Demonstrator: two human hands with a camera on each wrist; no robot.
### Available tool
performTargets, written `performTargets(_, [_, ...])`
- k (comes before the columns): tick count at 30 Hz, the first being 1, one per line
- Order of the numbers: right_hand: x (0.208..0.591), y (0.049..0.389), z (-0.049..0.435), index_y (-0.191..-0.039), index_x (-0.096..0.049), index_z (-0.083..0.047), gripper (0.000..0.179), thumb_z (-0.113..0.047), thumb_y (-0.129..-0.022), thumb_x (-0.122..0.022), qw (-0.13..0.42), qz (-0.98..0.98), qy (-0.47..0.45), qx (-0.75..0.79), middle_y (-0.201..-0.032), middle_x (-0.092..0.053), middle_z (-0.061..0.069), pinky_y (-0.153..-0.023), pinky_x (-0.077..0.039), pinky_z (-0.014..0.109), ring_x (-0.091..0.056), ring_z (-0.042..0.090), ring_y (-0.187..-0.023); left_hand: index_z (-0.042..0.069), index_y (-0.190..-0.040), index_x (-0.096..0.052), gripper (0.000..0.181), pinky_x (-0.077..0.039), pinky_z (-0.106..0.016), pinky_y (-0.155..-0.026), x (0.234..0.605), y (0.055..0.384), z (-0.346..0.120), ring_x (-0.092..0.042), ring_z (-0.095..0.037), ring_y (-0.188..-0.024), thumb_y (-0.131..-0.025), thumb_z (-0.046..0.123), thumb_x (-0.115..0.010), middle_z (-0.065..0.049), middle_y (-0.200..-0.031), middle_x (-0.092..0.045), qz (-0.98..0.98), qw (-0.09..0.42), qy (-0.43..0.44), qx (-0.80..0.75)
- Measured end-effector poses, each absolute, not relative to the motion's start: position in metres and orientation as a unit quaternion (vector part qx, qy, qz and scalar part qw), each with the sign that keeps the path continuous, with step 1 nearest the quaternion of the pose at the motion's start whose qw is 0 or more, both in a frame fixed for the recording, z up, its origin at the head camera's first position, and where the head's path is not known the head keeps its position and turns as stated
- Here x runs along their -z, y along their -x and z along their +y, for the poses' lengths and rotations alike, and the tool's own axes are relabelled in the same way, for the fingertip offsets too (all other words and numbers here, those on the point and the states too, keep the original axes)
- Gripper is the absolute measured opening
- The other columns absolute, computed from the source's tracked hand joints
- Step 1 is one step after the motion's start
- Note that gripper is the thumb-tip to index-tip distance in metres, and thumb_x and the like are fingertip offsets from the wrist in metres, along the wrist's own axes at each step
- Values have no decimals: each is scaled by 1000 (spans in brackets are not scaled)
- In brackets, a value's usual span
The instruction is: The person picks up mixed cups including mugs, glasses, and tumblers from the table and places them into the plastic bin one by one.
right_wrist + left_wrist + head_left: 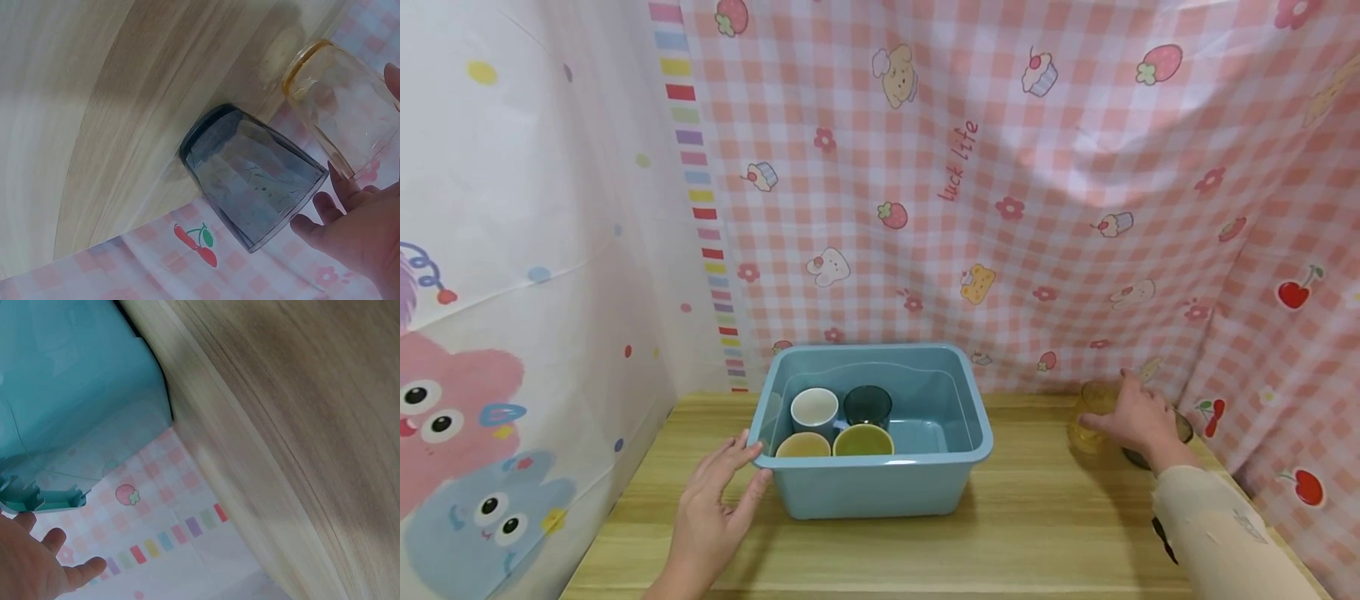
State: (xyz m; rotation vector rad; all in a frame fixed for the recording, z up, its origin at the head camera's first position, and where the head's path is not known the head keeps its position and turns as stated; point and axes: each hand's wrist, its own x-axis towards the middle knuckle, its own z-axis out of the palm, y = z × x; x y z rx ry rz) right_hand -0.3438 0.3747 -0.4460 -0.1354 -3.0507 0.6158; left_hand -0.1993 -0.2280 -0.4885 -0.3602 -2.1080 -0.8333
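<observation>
A blue plastic tub (880,487) stands on the wooden table. Inside, toward its left, are a white-rimmed mug (815,408), a dark glass (868,406), a pale yellow cup (803,446) and an olive-green cup (864,441). My left hand (718,500) touches the tub's left front corner, fingertips at the rim and fingers loosely extended. Far to the right, my right hand (1138,421) holds an amber glass (347,106) near its upper end, thumb and forefinger on opposite sides. Beside it stands a dark grey glass (250,175), close to the other fingertips and partly hidden in the head view.
A pink checked cloth (865,167) hangs behind the table and along its right side. On the left hangs a white cartoon-print cloth (550,208). Bare wooden tabletop (1030,533) lies between the tub and the two glasses.
</observation>
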Motion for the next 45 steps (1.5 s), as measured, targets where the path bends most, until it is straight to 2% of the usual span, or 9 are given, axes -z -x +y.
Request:
performTargets(4, [443, 342, 373, -166, 6, 7, 138, -69, -87, -77, 22, -976, 42, -214, -157, -28, 50, -110, -20, 87, -19, 76, -140, 12, -128, -77, 48, -26, -7, -121, 489, 199, -228, -66, -47, -127, -83, 4, -89, -18, -137, -74, -838, 409, 143, 332])
performTargets(10, [437, 336, 369, -167, 10, 6, 134, -62, -91, -77, 31, -969, 45, -240, -159, -23, 51, -111, -19, 88, -16, 76, -141, 14, -128, -77, 50, -27, -5, -120, 488, 198, -226, -68, -47, -124, -81, 4, -90, -16, -136, -75, -831, 424, 150, 327])
performTargets(15, [434, 334, 370, -167, 12, 5, 135, -65, -91, -76, 39, -965, 49, -255, -155, -29, 53, -109, -24, 87, -19, 76, -141, 15, -128, -77, 50, -27, -4, -120, 487, 198, -225, -68, -46, -124, -81, 4, -90, -15, -136, -75, -827, 429, 153, 329])
performTargets(20, [431, 333, 374, -167, 15, 3, 138, -69, -91, -74, 35, -962, 52, -266, -157, -27, 53, -105, -31, 87, -21, 75, -141, 14, -128, -77, 50, -27, -4, -120, 487, 198, -225, -68, -46, -123, -81, 4, -90, -14, -137, -75, -826, 431, 152, 330])
performTargets(25, [425, 330, 374, -166, 16, 4, 138, -70, -91, -73, 37, -958, 37, -282, -155, -29, 52, -103, -38, 84, -30, 73, -139, 14, -128, -77, 50, -27, -4, -120, 488, 198, -226, -67, -45, -123, -81, 3, -89, -15, -137, -75, -826, 431, 153, 330])
performTargets(32, [410, 327, 370, -165, 20, 3, 133, -61, -96, -73, 48, -951, -12, -306, -154, -36, 50, -100, -47, 76, -47, 66, -131, 12, -129, -76, 49, -26, -5, -120, 489, 199, -229, -66, -46, -126, -83, 4, -89, -17, -139, -73, -837, 410, 145, 331])
performTargets(36, [399, 324, 366, -166, 20, 0, 132, -61, -96, -73, 49, -951, -20, -304, -154, -36, 48, -96, -50, 72, -51, 64, -129, 11, -129, -76, 48, -26, -6, -121, 489, 199, -230, -65, -46, -127, -83, 4, -89, -18, -139, -73, -839, 408, 144, 331])
performTargets(45, [383, 318, 357, -166, 21, -2, 134, -62, -94, -74, 46, -952, -35, -302, -156, -38, 47, -95, -53, 70, -55, 61, -129, 11, -128, -76, 48, -26, -5, -120, 489, 199, -229, -66, -46, -126, -82, 3, -89, -18, -138, -73, -839, 410, 147, 327])
